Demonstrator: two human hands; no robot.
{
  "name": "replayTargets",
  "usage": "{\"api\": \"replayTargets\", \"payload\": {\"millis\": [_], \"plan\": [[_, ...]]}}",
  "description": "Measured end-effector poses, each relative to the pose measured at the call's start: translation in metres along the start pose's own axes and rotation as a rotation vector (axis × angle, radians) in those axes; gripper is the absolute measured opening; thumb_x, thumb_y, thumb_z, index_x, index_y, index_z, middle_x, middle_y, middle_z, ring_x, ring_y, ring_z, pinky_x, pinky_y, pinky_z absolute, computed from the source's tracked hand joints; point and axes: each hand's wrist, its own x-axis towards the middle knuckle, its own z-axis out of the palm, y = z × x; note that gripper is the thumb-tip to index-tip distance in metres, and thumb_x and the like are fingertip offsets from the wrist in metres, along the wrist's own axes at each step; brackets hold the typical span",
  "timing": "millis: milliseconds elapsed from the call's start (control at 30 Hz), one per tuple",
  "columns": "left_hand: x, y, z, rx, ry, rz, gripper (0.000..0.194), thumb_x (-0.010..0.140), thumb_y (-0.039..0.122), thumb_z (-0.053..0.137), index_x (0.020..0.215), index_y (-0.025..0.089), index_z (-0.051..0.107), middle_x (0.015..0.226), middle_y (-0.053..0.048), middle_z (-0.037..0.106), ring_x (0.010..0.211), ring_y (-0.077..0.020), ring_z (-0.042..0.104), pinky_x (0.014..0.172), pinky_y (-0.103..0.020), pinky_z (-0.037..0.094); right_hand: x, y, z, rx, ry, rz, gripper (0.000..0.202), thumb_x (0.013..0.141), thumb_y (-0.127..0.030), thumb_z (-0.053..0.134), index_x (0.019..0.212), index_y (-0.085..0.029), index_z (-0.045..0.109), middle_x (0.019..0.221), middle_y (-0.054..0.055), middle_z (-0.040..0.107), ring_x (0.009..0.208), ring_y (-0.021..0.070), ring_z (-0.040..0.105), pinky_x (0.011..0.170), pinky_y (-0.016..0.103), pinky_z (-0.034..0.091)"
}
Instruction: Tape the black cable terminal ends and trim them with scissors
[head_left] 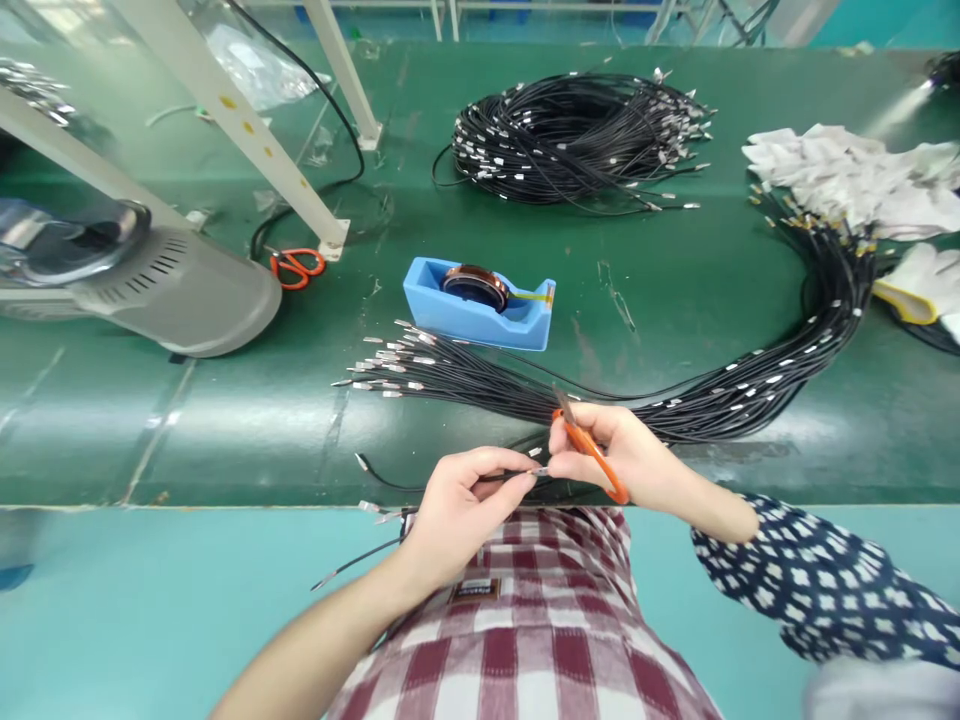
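My left hand (469,510) pinches a thin black cable (512,477) at the table's front edge. Close against it, my right hand (611,450) has orange-handled scissors (592,455) tucked in its fingers, blades pointing up and away. The right thumb and fingertips meet a small pale piece (538,471) on the cable; whether it is a label or a bare end I cannot tell. Just beyond both hands lies a long bundle of black cables (480,378) with silvery ends. Behind that bundle stands a blue tape dispenser (480,305) with a roll of amber tape.
A large coil of black cables (577,140) lies at the back. White cloth-like pieces (847,175) and a yellow-handled tool (906,302) are at right. Left are a grey machine (187,290), other orange-handled scissors (298,268) and a white metal post (255,120).
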Motion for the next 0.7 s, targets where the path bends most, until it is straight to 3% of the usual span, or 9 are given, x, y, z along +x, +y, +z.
{"api": "replayTargets", "payload": {"millis": [167, 267, 433, 700], "plan": [[-0.002, -0.001, -0.003, 0.154, -0.020, 0.138, 0.010, 0.081, 0.020, 0.068, 0.080, 0.015, 0.076, 0.076, -0.006, 0.072, 0.066, -0.0137, 0.067, 0.056, -0.019, 0.051, -0.014, -0.012, -0.026, -0.724, -0.102, -0.077, 0.044, 0.076, -0.044, 0.074, 0.058, -0.019, 0.042, 0.054, -0.007, 0.044, 0.054, 0.0085, 0.037, 0.054, 0.023, 0.028], [-0.004, -0.002, -0.005, 0.311, -0.043, 0.300, 0.010, 0.084, 0.016, 0.066, 0.082, 0.016, 0.075, 0.069, -0.002, 0.067, 0.054, -0.0084, 0.056, 0.047, -0.017, 0.040, -0.021, -0.018, -0.035, -0.953, -0.177, -0.100, 0.039, 0.076, -0.032, 0.069, 0.055, -0.018, 0.039, 0.046, -0.008, 0.039, 0.048, 0.0075, 0.029, 0.053, 0.023, 0.025], [-0.007, -0.005, -0.007, 0.420, -0.074, 0.465, 0.010, 0.087, 0.012, 0.064, 0.087, 0.016, 0.073, 0.067, 0.001, 0.062, 0.053, -0.0062, 0.050, 0.049, -0.016, 0.038, -0.022, -0.023, -0.034, -1.089, -0.187, -0.145, 0.026, 0.072, -0.029, 0.066, 0.055, -0.020, 0.048, 0.046, -0.007, 0.046, 0.047, 0.0086, 0.032, 0.051, 0.024, 0.021], [-0.010, -0.004, -0.007, 0.436, -0.062, 0.604, 0.008, 0.087, 0.008, 0.064, 0.087, 0.014, 0.070, 0.065, 0.000, 0.063, 0.053, -0.0067, 0.051, 0.049, -0.016, 0.038, -0.020, -0.033, -0.031, -1.091, -0.232, -0.132, 0.023, 0.069, -0.023, 0.060, 0.051, -0.020, 0.046, 0.041, -0.007, 0.037, 0.043, 0.0090, 0.020, 0.046, 0.025, 0.016]]}}
